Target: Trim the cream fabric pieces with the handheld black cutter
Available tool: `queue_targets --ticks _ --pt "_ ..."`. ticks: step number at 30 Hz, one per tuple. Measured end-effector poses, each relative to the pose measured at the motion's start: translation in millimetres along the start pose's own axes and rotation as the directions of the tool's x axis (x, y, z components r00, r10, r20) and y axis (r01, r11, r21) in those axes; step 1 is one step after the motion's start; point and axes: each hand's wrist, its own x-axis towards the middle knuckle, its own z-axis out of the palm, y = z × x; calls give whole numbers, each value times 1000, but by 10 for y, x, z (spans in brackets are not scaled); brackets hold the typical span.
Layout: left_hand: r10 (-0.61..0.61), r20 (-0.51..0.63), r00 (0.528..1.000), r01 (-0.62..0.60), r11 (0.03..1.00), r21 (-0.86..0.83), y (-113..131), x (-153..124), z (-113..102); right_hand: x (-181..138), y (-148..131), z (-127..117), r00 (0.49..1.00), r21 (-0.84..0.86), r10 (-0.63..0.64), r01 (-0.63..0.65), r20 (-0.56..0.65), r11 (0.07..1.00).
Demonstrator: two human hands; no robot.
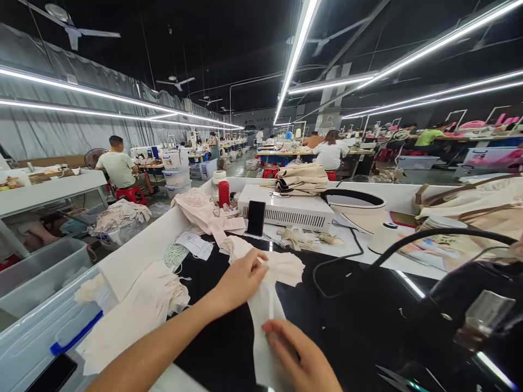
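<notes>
My left hand point(243, 276) is closed, fingertips pinched on a cream cloth piece point(291, 267) spread across the black tabletop point(314, 296). A pale, thin strip point(263, 310) runs from under that cloth toward me. Lower down, my right hand point(304, 354) has its curled fingers on the strip's right edge, thumb partly hidden. A long cream cloth band point(204, 215) extends from the left hand's area to a heap at the back. Beside my left forearm lies a stack of cream cloth pieces point(143, 305).
A black sewing machine point(469, 310) stands at right, with scissors point(394, 378) at the front edge. Behind the cloth are a propped phone point(256, 218), a white box point(286, 209) and a thread cone point(383, 238). A black cable point(339, 267) crosses the table. People sit at other tables beyond.
</notes>
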Motion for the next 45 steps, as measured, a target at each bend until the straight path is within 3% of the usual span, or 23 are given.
queue_targets --ticks 2,9,12,17,20,23,27,30,33,36,45 --pt "-47 -56 997 47 999 -9 -104 230 -96 276 210 -48 995 -82 29 -21 94 996" --pt "-193 -130 973 198 980 25 -553 652 -203 1157 940 -171 966 -409 245 -194 77 892" --pt "-229 -100 968 235 971 52 -690 684 -105 1279 1151 -93 958 -495 275 -198 86 846" --pt "-271 -23 962 272 958 96 -732 611 -31 1185 1305 -12 955 -603 264 -131 137 787" --pt "-292 0 956 289 947 139 -709 476 -226 1122 1237 11 955 -604 222 -60 198 795" --pt "-306 17 952 295 930 221 -739 214 -636 1069 1060 37 936 -535 169 24 310 844" --pt "-377 -3 926 350 857 379 -903 -323 -1282 923 756 59 913 -443 102 92 395 892" --pt "-446 -52 894 418 783 461 -1057 -754 -1589 768 571 88 887 -369 95 88 452 925" --pt "-488 -81 869 462 741 487 -1161 -1082 -1660 625 448 138 861 -325 112 64 496 944" --pt "-497 -91 863 477 740 475 -1207 -1247 -1590 518 346 181 836 -317 123 64 535 946" --pt "-473 -192 860 511 791 336 -1261 -1285 -1465 322 51 204 778 -267 119 65 618 961"
